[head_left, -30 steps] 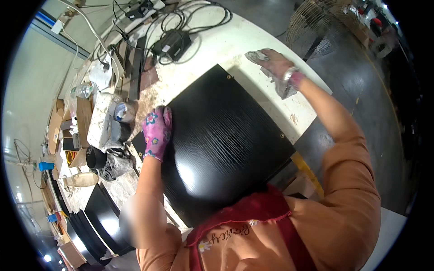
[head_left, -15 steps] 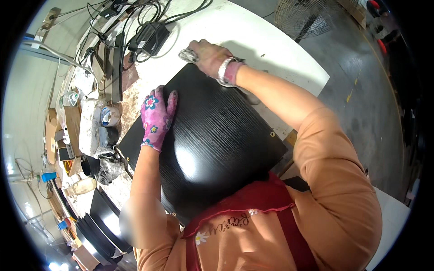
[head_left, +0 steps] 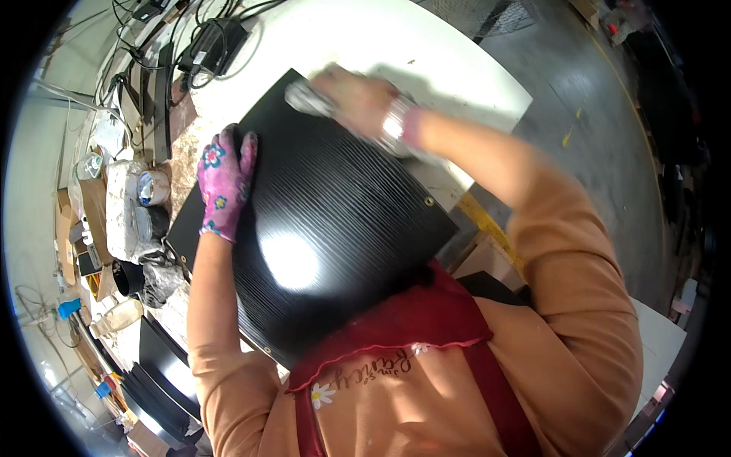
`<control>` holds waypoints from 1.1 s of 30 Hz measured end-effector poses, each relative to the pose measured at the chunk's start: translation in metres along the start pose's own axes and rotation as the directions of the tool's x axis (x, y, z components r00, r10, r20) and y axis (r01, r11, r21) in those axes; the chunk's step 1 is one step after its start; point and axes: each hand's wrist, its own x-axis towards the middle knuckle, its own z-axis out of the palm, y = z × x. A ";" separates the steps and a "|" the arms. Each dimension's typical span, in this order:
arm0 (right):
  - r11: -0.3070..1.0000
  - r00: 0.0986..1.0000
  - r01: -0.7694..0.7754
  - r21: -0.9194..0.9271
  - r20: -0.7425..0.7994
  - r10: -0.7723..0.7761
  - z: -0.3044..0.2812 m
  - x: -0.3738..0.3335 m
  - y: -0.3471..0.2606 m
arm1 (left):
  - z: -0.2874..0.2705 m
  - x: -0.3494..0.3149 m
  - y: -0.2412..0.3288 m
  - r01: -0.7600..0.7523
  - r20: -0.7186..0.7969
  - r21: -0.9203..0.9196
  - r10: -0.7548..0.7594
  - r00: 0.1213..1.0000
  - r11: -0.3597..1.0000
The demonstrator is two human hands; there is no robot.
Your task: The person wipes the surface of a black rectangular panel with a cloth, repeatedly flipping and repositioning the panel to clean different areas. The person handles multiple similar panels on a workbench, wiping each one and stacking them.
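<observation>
A glossy black ribbed panel [head_left: 335, 190] with brass-coloured eyelets lies on the white table in front of me, its near edge against my red apron. My left hand [head_left: 225, 179], in a pink flowered glove, rests flat on the panel's left side, fingers stretched out. Near the far corner, my gloved right hand [head_left: 354, 99] is closed on a crumpled whitish cloth [head_left: 308, 97] that touches the panel's surface. Motion blurs that hand and hides how the fingers sit.
Behind the panel a black power adapter [head_left: 217, 47] lies among tangled cables. Tape roll [head_left: 154, 187], black cup [head_left: 129, 278] and plastic bottle [head_left: 118, 317] crowd the left. Several black panels [head_left: 156, 392] are stacked at lower left. A fan [head_left: 487, 15] stands beyond the table [head_left: 457, 84].
My right hand has drawn the cloth from beyond the far corner onto the panel. The whole scene has shifted left and slightly up in view. My left hand keeps its place on the panel.
</observation>
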 end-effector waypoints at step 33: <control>0.852 0.857 0.505 -0.142 -0.041 -0.514 0.136 -0.245 -0.305 | -0.037 -0.188 -0.090 -0.300 -0.073 0.087 0.307 0.949 0.950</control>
